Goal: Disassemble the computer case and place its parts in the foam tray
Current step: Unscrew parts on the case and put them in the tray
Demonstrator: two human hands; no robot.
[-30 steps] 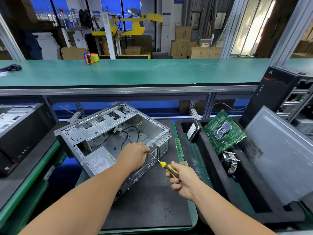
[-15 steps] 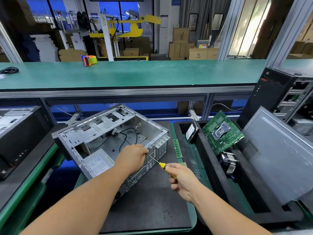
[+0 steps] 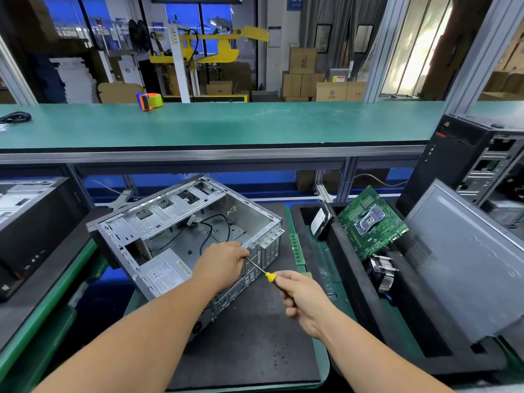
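The open metal computer case (image 3: pixel 181 222) lies on its side on a black mat, with its power supply (image 3: pixel 163 275) still inside at the near corner. My left hand (image 3: pixel 219 265) rests on the case's rear edge, fingers curled over it. My right hand (image 3: pixel 304 300) grips a yellow-handled screwdriver (image 3: pixel 269 276) whose tip meets the rear panel right by my left hand. The black foam tray (image 3: pixel 348 282) to the right holds a green motherboard (image 3: pixel 371 222), a hard drive (image 3: pixel 320 224), a heatsink fan (image 3: pixel 382 275) and a grey side panel (image 3: pixel 465 265).
A green RAM stick (image 3: pixel 296 249) lies between the case and the tray. Another black tower (image 3: pixel 476 157) stands at the far right and another case (image 3: pixel 31 222) at the left. A tape dispenser (image 3: pixel 149 100) sits on the green upper shelf (image 3: pixel 226 123).
My right hand has moved closer to the case with the screwdriver, whose shaft now looks shorter between my hands. My left hand stays on the case's rear edge.
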